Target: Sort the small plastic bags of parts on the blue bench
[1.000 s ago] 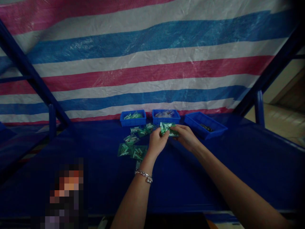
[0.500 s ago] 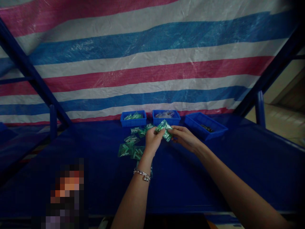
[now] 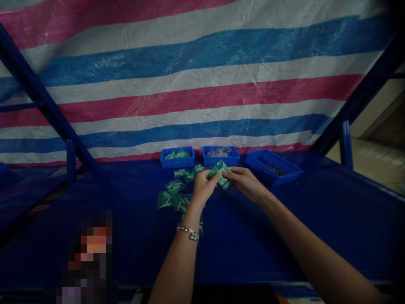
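Between my two hands is a small green plastic bag (image 3: 222, 174), held up over the blue table (image 3: 240, 228). My left hand (image 3: 205, 185) pinches its left side, thumb on top. From the other side, my right hand (image 3: 245, 181) grips the bag's right edge with closed fingers. What lies inside the bag is too small to make out. Several more green bags (image 3: 182, 202) with pale stick-like pieces lie on the table to the left of my left hand, some partly behind my wrist and forearm.
Beyond my hands stand a blue bin (image 3: 177, 162) of green bags, a blue bin (image 3: 221, 160) of clear plastic bags, and a tilted blue bin (image 3: 274, 169) with small dark parts. A striped tarp (image 3: 202, 93) hangs behind, between blue frame posts (image 3: 47, 101). A pixelated patch covers the lower left.
Both hands have shifted very slightly right with the green bag, and my right thumb now lies further over its face. The bins and loose bags look unmoved.
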### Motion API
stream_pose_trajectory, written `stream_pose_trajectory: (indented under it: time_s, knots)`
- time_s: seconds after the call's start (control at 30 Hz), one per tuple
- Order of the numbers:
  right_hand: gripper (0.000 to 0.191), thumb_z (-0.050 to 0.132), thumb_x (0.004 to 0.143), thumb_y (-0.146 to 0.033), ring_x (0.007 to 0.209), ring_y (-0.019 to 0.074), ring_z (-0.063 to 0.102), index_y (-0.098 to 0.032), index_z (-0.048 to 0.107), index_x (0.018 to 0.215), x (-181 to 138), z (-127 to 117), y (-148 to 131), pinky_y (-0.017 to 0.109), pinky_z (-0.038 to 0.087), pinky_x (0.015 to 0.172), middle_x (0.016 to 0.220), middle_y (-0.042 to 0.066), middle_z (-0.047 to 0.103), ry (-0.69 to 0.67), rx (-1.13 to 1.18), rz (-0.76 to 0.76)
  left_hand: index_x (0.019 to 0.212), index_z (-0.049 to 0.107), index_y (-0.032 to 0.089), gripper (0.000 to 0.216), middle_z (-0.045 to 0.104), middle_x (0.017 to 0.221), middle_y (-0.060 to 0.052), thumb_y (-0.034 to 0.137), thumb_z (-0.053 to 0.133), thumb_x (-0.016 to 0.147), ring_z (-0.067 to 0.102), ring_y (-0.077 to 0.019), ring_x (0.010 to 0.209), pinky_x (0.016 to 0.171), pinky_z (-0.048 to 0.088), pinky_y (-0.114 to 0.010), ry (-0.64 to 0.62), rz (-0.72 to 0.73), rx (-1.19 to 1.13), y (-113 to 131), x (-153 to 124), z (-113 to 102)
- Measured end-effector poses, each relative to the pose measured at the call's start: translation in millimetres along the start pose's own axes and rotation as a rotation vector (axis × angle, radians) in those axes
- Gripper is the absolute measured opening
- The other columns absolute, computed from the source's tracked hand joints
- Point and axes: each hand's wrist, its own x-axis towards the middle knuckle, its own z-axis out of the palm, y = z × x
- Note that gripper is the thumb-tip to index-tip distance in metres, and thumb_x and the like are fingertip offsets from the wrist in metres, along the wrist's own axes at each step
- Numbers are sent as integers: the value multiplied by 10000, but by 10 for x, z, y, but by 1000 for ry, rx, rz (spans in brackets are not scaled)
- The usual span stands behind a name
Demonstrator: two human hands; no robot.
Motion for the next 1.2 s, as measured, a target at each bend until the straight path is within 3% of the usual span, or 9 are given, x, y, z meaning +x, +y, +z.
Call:
stream_pose_trajectory:
  time_s: [0.33,0.5,0.7,0.93,1.2]
  knots:
    - [230,694,597,-374,517,113,475,-166,642,681,68,-55,56,256,329,497,583,7,573,255,-60,-157,722,552,122,327,556,623,-13,447,570,697,458,-61,466,474,352,-192,161,-44,95,-19,37,-57]
    - [233,667,620,-400,524,124,478,-177,647,684,65,-64,52,268,336,513,611,13,590,336,-186,-256,594,542,127,356,485,510,10,462,535,713,430,-68,438,469,329,-205,117,-53,76,1,23,-65]
    - [190,607,702,-363,636,165,537,-178,649,709,51,-43,32,294,389,613,671,20,618,323,-450,-473,656,590,113,421,550,584,-21,520,504,725,443,-52,438,455,297,-189,31,-191,-79,104,-16,-76]
    - [164,585,731,-308,729,178,563,-187,659,814,3,84,93,276,409,580,796,52,635,198,-629,-587,731,609,112,578,619,687,-69,662,435,686,461,-58,442,446,298,-190,-5,-377,-196,136,-4,-128]
    - [227,554,700,-178,829,183,551,-223,660,895,-19,76,95,241,414,524,966,68,538,53,-706,-599,729,591,140,309,541,593,6,435,614,644,473,-66,454,459,311,-196,91,-363,-207,124,-8,-102]
